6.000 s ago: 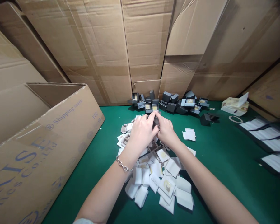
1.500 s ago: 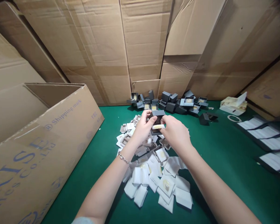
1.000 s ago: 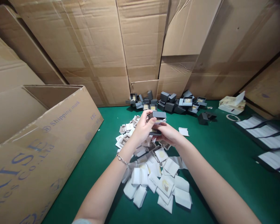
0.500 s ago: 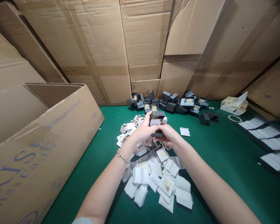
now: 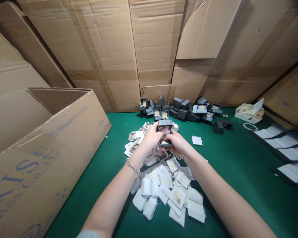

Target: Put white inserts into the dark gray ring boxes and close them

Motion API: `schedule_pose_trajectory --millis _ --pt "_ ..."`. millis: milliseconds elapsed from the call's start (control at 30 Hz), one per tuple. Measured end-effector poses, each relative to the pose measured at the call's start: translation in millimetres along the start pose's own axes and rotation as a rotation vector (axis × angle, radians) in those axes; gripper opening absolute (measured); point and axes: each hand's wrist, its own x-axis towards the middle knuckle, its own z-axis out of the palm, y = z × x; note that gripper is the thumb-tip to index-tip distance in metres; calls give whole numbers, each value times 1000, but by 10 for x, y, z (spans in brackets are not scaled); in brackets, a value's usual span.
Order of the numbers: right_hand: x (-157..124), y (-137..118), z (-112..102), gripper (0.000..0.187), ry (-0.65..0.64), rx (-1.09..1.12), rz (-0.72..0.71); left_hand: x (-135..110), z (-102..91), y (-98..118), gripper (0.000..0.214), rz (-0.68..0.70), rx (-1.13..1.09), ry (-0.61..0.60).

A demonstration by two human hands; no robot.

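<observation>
Both hands hold one small dark grey hinged box [image 5: 165,125] above a heap of white pads. My left hand [image 5: 151,138], with a chain bracelet at the wrist, grips the box from the left, fingers curled round its raised lid. My right hand [image 5: 178,144] cups the base from the right and below, fingers closed on it. The lid stands open and a pale insert shows in the base. The heap of white pads [image 5: 164,185] lies under and in front of my hands on the green table [image 5: 238,178].
A cluster of dark grey boxes [image 5: 183,110], some open, lies at the table's far edge against cardboard walls. A large open shipping carton [image 5: 39,152] stands at left. A lone white pad [image 5: 197,140], a black box [image 5: 220,125], a white ring [image 5: 249,126] and dark trays [image 5: 285,148] lie to the right.
My right hand dropped a white pad to the right and returned under the box. Both hands drew the open box slightly lower and nearer over the heap.
</observation>
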Motion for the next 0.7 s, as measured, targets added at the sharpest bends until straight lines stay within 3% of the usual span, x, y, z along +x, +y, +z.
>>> schedule_pose_trajectory --millis 167,333,700 --pt "-33 -41 7 48 -23 -65 -16 7 -38 -21 23 34 28 1" --pt "-38 -60 21 46 -18 -141 3 11 -55 -50 28 -43 45 36" --pt "-7 -20 0 39 -35 -111 -28 73 -26 -70 16 21 -156 57"
